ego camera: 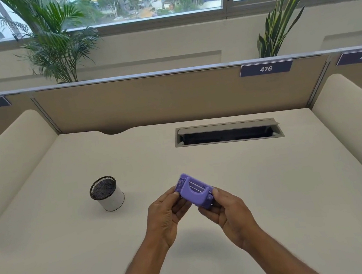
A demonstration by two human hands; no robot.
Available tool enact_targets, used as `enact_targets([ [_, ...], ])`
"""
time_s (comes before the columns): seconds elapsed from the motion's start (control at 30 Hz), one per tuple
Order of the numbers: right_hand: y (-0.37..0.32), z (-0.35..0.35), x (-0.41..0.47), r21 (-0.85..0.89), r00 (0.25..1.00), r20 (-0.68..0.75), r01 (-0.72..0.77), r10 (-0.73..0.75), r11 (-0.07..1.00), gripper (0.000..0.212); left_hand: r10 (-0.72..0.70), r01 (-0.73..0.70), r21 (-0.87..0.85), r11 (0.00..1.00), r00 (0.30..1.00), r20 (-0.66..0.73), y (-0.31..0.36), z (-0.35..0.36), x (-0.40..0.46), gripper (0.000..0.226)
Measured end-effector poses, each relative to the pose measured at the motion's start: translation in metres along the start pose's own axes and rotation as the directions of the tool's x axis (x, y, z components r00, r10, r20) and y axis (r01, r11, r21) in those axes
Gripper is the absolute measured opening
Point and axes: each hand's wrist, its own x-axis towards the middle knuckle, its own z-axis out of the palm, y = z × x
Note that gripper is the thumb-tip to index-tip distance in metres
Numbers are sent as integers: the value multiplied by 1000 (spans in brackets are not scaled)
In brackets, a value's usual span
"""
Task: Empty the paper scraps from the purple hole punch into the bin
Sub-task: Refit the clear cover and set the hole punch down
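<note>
A wide cream worktop point(249, 173) sits under a window wall, closed off at the back by a tan partition point(147, 99) carrying the number plate 476 point(266, 69). A long cable slot point(227, 132) opens near the rear. To the left stands a small white bin point(109, 195) with a dark mesh rim. The left hand point(165, 217) and right hand point(229, 211) each have a grip clenched on one end of the purple hole punch point(195, 191), held above the worktop, right of the bin.
</note>
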Motion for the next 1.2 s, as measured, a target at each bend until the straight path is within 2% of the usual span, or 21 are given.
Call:
enact_targets([
  [0.1, -2, -13, -1, 15, 996, 82, -24, 23, 1000, 40, -13, 12, -9, 1000, 1000, -22, -4, 4, 0, 25],
  [0.2, -3, -23, -5, -112, 989, 144, 33, -17, 993, 56, -35, 35, -18, 999, 999, -35, -8, 10, 0, 25],
  [0.33, -5, -31, -8, -330, 987, 103, 154, -126, 931, 48, -62, 61, -27, 998, 998, -30, -16, 23, -2, 23],
  [0.53, -12, -61, -10, -415, 986, 23, 158, -164, 896, 46, -105, 105, 13, 994, 994, -33, -34, 51, 1, 22],
  [0.6, -12, -75, -7, -583, 977, 8, 178, -213, 793, 52, -132, 134, 34, 990, 990, -51, -43, 62, 6, 22],
  [0.67, -15, -89, -4, -769, 954, 42, 220, -296, 601, 59, -164, 169, 72, 983, 984, -63, -51, 75, 12, 21],
  [0.77, -19, -110, 3, -890, 906, 173, 311, -385, 332, 62, -203, 206, 169, 964, 979, -37, -63, 99, 19, 16],
  [0.83, -22, -122, 8, -923, 878, 179, 306, -445, 233, 58, -230, 228, 221, 948, 973, -18, -73, 117, 24, 13],
  [1.0, -33, -155, 23, -973, 828, 57, 171, -557, 155, 46, -283, 267, 296, 917, 959, 10, -105, 157, 49, 15],
  [1.2, -53, -206, 51, -975, 819, -95, 39, -566, 220, 44, -303, 211, 472, 856, 945, 126, -137, 206, 77, 20],
])
